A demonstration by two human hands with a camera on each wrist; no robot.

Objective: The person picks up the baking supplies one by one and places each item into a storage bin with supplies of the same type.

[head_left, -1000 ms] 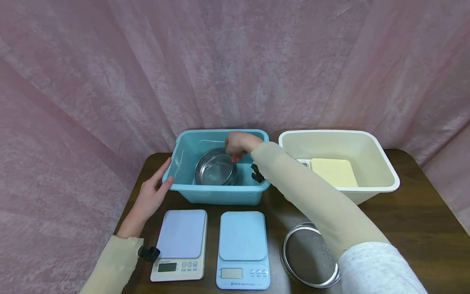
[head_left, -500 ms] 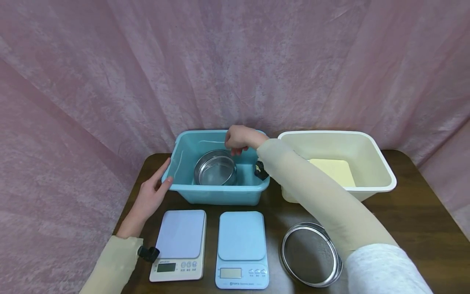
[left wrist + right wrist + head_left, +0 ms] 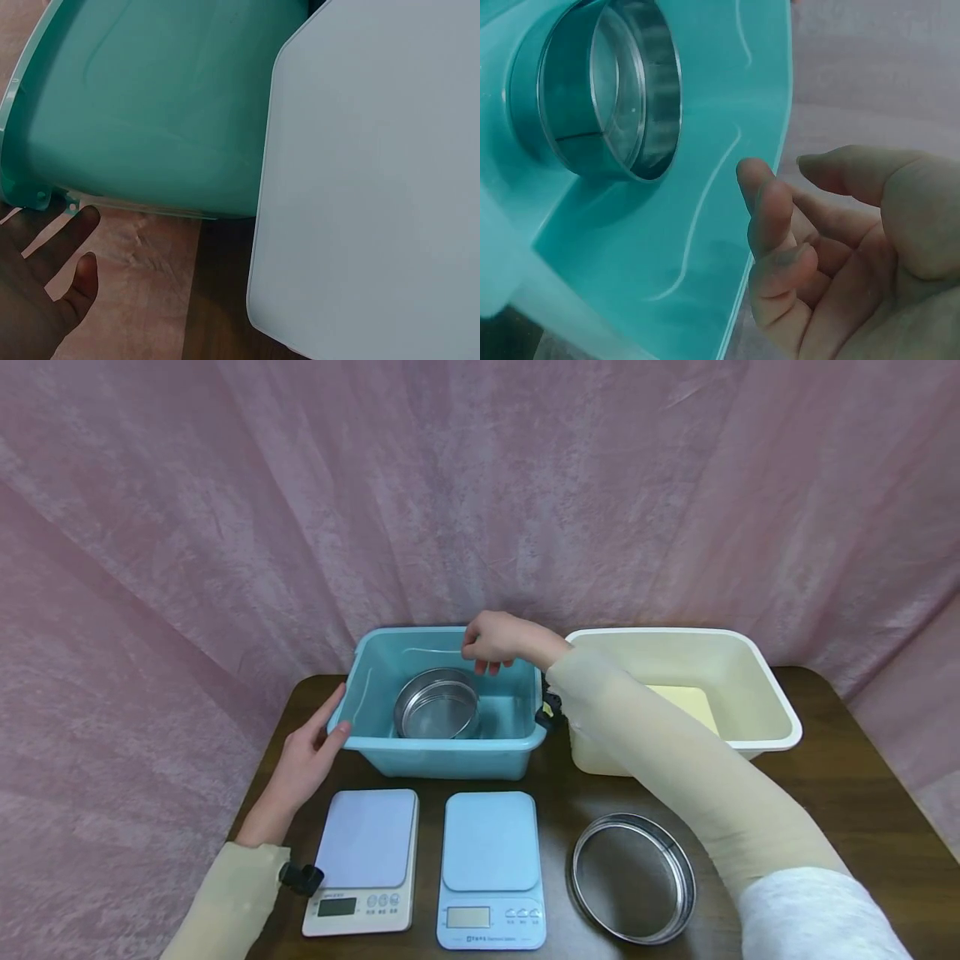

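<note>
A blue plastic basin [image 3: 442,764] stands at the back middle of the table. Inside it lies a round metal sieve [image 3: 437,720], whose side wall shows in the right wrist view. My left hand [image 3: 303,764] touches the basin's left rim with its fingers extended. In the left wrist view its thumb stays apart from the wall. Over the basin's back right part hovers my right hand [image 3: 501,639], apart from the sieve. Its fingers [image 3: 769,217] are loosely curled with nothing between them and the thumb.
In front of the basin lie a white kitchen scale [image 3: 367,843] and a light blue scale [image 3: 491,843]. A second sieve [image 3: 630,881] rests to their right. At the back right, a cream basin [image 3: 783,743] contains a flat pale yellow item [image 3: 686,700]. A pink curtain [image 3: 480,493] hangs behind.
My right hand has risen away from the sieve, backward and slightly right, with nothing in it. The left hand has stayed at the rim.
</note>
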